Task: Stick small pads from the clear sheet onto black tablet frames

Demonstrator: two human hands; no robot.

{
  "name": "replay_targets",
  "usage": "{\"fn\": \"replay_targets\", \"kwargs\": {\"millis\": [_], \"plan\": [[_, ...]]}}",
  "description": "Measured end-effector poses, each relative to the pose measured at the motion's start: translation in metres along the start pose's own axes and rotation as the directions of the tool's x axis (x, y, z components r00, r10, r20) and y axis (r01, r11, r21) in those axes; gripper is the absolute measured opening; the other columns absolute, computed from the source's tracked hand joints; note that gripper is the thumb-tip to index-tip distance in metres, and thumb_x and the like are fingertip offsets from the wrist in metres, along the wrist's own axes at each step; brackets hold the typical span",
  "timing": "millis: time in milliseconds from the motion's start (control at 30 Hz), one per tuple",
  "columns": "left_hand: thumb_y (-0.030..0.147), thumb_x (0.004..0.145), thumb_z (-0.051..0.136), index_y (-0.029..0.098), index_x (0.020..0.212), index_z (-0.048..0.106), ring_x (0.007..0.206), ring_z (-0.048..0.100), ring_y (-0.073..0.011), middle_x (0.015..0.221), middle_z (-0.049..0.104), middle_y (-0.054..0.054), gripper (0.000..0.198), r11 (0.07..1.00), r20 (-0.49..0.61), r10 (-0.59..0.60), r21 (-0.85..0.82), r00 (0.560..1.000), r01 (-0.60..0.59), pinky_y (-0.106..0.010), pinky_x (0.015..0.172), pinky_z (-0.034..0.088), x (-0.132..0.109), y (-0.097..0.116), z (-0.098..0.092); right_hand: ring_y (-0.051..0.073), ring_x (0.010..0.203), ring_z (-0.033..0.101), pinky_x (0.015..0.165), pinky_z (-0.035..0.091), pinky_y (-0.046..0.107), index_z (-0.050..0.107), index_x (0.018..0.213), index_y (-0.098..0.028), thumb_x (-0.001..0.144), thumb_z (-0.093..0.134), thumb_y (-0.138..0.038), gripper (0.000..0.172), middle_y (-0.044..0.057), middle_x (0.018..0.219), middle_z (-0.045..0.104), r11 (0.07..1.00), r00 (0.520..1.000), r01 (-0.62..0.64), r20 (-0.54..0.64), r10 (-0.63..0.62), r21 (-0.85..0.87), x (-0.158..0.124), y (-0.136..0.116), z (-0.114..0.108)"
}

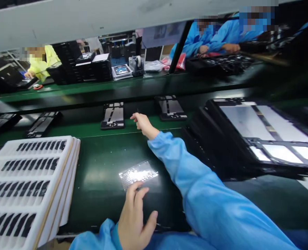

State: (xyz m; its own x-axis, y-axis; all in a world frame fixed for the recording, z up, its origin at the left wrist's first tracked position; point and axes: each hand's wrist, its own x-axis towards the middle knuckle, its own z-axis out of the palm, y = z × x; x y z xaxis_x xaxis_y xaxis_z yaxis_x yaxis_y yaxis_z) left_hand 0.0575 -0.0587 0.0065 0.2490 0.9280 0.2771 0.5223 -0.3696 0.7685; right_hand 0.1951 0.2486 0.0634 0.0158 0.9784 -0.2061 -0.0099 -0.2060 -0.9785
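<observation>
My right hand (143,124) reaches out over the green belt, between a tablet-like device in a black tray (113,116) and a second such device (170,107). Its fingers are drawn together. A thin dark tip stands up by them, but what they hold, if anything, is too small to name. Closer to me, my left hand (136,217) is open with fingers apart and holds nothing. Its fingertips are at the near edge of a clear plastic sheet (139,174) with rows of small marks, lying on the green work surface (99,180); whether they touch it I cannot tell.
White foam trays (69,173) with rows of black parts are stacked on the left. Black trays with silver-backed devices (247,121) are piled at right. More devices (43,123) lie along the belt. Behind are a tape dispenser (136,65) and several co-workers.
</observation>
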Motion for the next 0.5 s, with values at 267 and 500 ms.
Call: {"fn": "replay_targets", "kwargs": {"millis": [267, 500], "plan": [[0.047, 0.105, 0.070, 0.019, 0.142, 0.066, 0.136, 0.065, -0.0265, 0.150, 0.064, -0.014, 0.047, 0.916, 0.280, -0.016, -0.381, 0.960, 0.127, -0.052, 0.119, 0.060, 0.170, 0.078, 0.104, 0.026, 0.095, 0.064, 0.094, 0.051, 0.044, 0.085, 0.107, -0.030, 0.100, 0.070, -0.051, 0.027, 0.008, 0.098, 0.069, 0.624, 0.657, 0.269, -0.334, -0.676, -0.734, -0.235, -0.041, -0.245], [0.048, 0.102, 0.074, 0.020, 0.148, 0.063, 0.147, 0.059, -0.0309, 0.157, 0.059, -0.014, 0.055, 0.834, 0.263, -0.274, -0.414, 0.925, 0.364, -0.056, 0.125, 0.055, 0.260, 0.174, 0.171, 0.019, 0.064, 0.052, 0.065, 0.041, 0.038, 0.066, 0.055, -0.019, 0.079, 0.088, -0.050, 0.044, 0.004, 0.056, 0.056, 0.856, 0.679, -0.147, -0.680, -0.277, -0.495, -0.223, -0.032, -0.368]]}}
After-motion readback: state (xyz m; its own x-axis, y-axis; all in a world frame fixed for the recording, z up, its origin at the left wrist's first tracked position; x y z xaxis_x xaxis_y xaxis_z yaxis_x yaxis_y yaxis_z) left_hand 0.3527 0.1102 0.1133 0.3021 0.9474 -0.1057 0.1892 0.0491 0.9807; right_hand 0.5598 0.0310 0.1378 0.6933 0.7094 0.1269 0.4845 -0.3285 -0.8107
